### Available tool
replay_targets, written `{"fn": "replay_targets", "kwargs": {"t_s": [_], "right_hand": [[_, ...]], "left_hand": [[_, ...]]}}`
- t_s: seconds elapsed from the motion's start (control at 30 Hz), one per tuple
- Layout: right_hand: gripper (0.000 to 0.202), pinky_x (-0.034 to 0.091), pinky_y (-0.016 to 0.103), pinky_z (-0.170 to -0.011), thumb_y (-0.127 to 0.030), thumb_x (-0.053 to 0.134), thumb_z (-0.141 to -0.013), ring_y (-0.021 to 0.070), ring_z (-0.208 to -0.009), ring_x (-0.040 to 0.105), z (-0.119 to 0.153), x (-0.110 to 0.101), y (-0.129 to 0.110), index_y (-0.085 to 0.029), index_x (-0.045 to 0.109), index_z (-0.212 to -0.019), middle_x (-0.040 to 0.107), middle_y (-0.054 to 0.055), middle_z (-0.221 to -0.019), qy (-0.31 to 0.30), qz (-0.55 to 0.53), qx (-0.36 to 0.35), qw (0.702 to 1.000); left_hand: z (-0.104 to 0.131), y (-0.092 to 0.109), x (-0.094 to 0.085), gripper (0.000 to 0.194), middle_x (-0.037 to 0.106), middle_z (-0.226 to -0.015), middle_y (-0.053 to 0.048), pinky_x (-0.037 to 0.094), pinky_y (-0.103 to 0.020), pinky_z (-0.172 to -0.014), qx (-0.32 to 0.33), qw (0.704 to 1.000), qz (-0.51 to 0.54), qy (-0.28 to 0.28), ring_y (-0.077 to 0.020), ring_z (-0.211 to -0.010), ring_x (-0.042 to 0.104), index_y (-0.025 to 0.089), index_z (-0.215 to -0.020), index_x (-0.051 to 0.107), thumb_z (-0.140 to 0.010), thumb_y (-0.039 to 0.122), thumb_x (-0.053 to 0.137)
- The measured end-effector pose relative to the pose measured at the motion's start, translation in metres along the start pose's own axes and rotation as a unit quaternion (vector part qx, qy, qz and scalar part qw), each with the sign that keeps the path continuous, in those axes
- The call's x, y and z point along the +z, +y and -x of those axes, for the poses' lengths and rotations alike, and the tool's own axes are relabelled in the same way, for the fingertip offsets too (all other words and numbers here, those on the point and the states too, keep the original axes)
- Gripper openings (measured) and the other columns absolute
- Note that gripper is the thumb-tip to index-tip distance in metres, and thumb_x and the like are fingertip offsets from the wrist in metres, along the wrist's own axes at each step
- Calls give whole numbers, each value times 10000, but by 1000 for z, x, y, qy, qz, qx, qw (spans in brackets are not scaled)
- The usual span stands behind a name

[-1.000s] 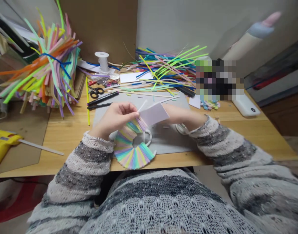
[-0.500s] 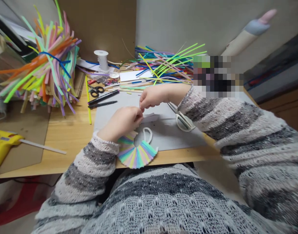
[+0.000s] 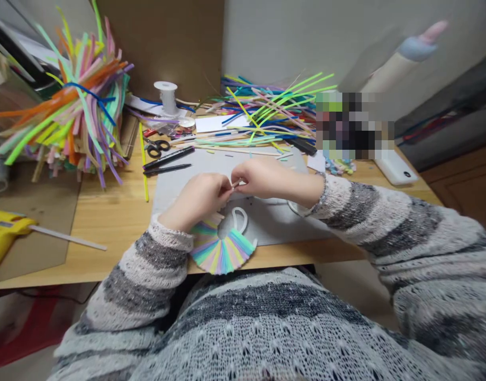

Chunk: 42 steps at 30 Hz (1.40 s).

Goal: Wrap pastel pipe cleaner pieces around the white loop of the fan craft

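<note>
Left hand (image 3: 201, 196) curled closed, fingertips pinching the upper edge of a fan-shaped disc of pastel striped strips (image 3: 222, 253). Disc lies on a grey cutting mat (image 3: 275, 225) at the near edge of the wooden desk (image 3: 108, 217), overhanging it slightly. Right hand (image 3: 261, 177) closed, fingertips meeting the left's on a small white strip (image 3: 235, 184). Black pens (image 3: 167, 159) just left of the mat; yellow glue gun (image 3: 5, 233) well apart, far left
</note>
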State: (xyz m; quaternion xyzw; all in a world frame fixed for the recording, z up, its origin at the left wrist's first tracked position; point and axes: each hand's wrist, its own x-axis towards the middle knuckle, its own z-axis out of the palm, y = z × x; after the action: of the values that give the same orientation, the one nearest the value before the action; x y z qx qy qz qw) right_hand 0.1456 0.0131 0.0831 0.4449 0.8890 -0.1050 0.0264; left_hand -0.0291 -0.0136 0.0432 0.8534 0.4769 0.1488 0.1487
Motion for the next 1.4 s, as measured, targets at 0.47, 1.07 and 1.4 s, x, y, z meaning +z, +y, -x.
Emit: {"fn": "replay_targets", "kwargs": {"t_s": [0.47,1.07,1.4], "right_hand": [[231,204,302,-549,-186,426,-907,195,-668,598,22,17,-19,-128,630,-997,682,99,-758,99,129,-88,983],[191,254,251,-551,-295,516,-849,120,-599,521,24,38,-15,-187,672,-828,661,12,-696,162,-165,88,969],[179,236,254,-549,-268,475,-875,120,-597,495,39,45,-24,-182,628,-842,643,12,-688,165,-124,51,977]], "left_hand": [[-2,2,-4,175,689,-697,-71,362,-273,-581,-16,1000,-27,3,-166,-610,565,158,-712,687,-793,222,545],[-1,2,-3,195,691,-672,-60,360,-270,-578,-29,1000,-8,4,-161,-601,568,168,-742,710,-802,264,551],[-1,4,-4,196,702,-703,-61,361,-265,-581,-47,999,11,-5,-163,-629,585,169,-774,715,-791,259,542]]}}
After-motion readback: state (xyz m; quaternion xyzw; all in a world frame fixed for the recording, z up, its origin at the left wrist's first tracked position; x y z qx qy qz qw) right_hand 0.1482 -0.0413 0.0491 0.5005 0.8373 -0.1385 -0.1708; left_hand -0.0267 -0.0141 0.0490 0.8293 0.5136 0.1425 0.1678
